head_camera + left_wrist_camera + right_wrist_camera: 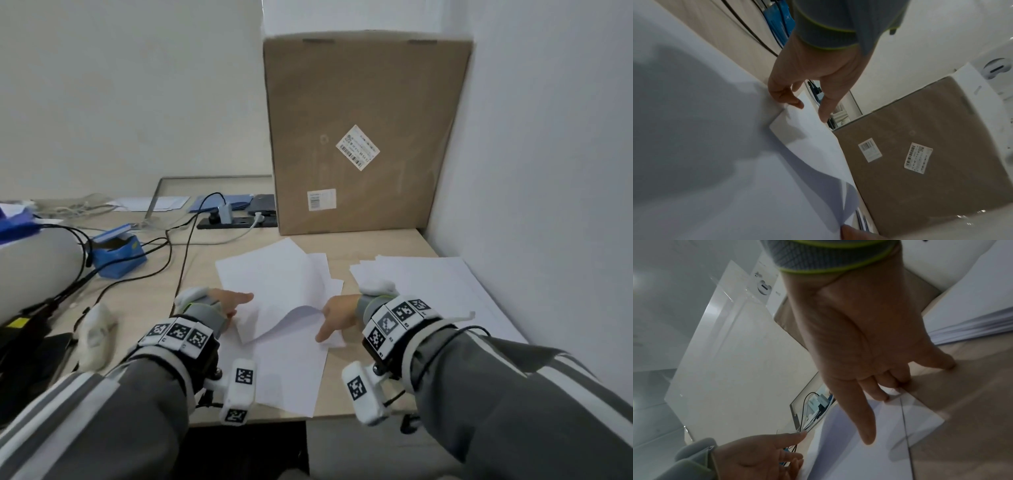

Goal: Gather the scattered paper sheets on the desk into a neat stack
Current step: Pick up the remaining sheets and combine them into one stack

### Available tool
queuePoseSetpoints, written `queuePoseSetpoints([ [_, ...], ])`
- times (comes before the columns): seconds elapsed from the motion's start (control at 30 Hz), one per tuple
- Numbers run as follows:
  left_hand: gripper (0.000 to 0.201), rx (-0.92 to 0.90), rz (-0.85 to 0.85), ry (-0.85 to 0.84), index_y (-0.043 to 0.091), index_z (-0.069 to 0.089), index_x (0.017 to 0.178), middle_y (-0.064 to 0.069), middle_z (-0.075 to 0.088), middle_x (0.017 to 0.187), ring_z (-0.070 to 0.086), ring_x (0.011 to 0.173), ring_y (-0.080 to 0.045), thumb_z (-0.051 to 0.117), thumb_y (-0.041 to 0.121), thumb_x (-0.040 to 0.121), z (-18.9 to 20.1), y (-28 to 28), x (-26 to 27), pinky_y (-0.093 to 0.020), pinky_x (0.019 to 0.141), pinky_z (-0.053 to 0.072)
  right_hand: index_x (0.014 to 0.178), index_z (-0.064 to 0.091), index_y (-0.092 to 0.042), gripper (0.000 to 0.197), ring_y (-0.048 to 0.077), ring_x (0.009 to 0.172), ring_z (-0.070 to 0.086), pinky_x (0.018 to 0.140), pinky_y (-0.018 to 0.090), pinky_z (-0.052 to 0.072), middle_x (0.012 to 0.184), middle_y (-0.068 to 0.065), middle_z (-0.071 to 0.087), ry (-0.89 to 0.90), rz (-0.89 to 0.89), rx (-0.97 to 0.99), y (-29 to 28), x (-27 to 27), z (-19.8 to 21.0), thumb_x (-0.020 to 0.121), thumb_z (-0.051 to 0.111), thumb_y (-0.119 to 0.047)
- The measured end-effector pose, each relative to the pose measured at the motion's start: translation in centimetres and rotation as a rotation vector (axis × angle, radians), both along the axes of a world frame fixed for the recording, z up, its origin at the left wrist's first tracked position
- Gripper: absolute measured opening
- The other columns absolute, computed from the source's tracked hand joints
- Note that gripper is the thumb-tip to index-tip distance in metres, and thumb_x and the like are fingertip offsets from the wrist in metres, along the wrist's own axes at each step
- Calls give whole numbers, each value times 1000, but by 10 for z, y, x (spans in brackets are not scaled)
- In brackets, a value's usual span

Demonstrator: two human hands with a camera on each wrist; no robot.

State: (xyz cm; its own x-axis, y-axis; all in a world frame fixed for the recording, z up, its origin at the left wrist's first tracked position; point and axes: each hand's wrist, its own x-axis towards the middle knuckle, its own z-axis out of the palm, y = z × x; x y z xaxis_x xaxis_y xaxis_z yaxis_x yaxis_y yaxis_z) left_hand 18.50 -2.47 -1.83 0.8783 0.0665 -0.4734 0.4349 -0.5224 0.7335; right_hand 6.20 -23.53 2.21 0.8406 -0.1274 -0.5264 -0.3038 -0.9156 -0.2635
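Several loose white sheets [274, 281] lie overlapped and askew in the middle of the desk [370, 246]. The top sheet [291, 318] bows upward between my hands. My left hand [236, 305] touches the pile's left edge with loose fingers and an extended thumb [824, 105]. The left wrist view shows the sheet edge [809, 129] rising by those fingers. My right hand [330, 318] meets the pile's right edge with straight fingers [865, 418], and its little finger rests on the desk. A separate, fairly tidy stack of sheets [428, 291] lies to the right.
A tall cardboard box [366, 130] stands against the back wall. Black cables [171, 246], a blue box [118, 253] and a power strip [236, 222] crowd the left half. A white cloth bundle [97, 332] lies near the front left. The right wall [548, 171] borders the desk.
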Motion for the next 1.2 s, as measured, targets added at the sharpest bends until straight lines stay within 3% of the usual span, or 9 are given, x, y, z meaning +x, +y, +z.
queuePoseSetpoints([
  [0.17,66,128,-42,-51,-3,63,111,-20,68,103,61,90,-30,72,52,74,4,7,6,-33,77,39,75,50,-12,32,24,81,50,64,28,40,77,0,52,-21,-4,-11,1,3,-8,81,71,-35],
  [0.27,52,197,-120,-165,-2,60,114,-19,65,115,61,106,-36,68,39,83,14,5,7,-39,89,49,67,42,-14,35,24,81,48,57,26,35,72,-1,47,-36,-22,4,-3,3,-13,83,69,-31],
  [0.4,37,164,-103,-274,-4,58,120,-26,62,119,61,110,-42,63,9,86,22,8,5,-49,92,52,114,52,-11,39,26,101,53,85,34,45,110,4,55,-48,-60,109,-8,0,-14,86,65,-33],
  [0.53,34,102,-186,-149,-4,59,116,-24,64,114,61,106,-43,64,7,84,16,32,10,-54,92,51,151,17,-19,81,28,140,32,109,36,34,154,3,29,-72,-237,328,-22,-1,-16,86,62,-35],
  [0.7,30,157,-312,9,-4,64,110,-22,66,114,62,109,-39,68,2,81,22,47,-23,-46,97,50,152,17,-13,89,33,140,33,112,47,34,157,5,24,-89,-346,522,-36,8,-26,81,68,-31],
  [0.8,35,266,-311,-38,0,62,110,-21,64,112,60,110,-37,73,13,79,27,38,-35,-44,90,50,148,25,-18,108,29,135,40,110,49,37,153,2,34,-102,-377,590,-54,29,-56,56,78,-41],
  [0.93,40,85,-237,67,3,57,94,-12,58,89,60,87,-30,80,23,69,25,24,-36,-40,89,48,150,17,-9,91,33,138,32,112,47,32,153,9,27,-122,-424,540,-30,-4,-20,79,69,-32],
  [1.1,85,-1,-212,118,2,62,109,-15,66,110,62,105,-35,89,39,37,12,21,-23,-48,99,47,145,26,-9,88,33,130,43,106,48,40,145,8,35,-136,-437,572,-33,-4,-24,73,70,-34],
  [1.2,47,-55,-187,98,2,61,90,-9,65,89,62,85,-26,80,39,69,24,16,-38,-31,82,48,145,28,-11,77,31,129,44,104,48,44,147,7,33,-127,-514,712,-32,-5,-26,80,69,-19],
])
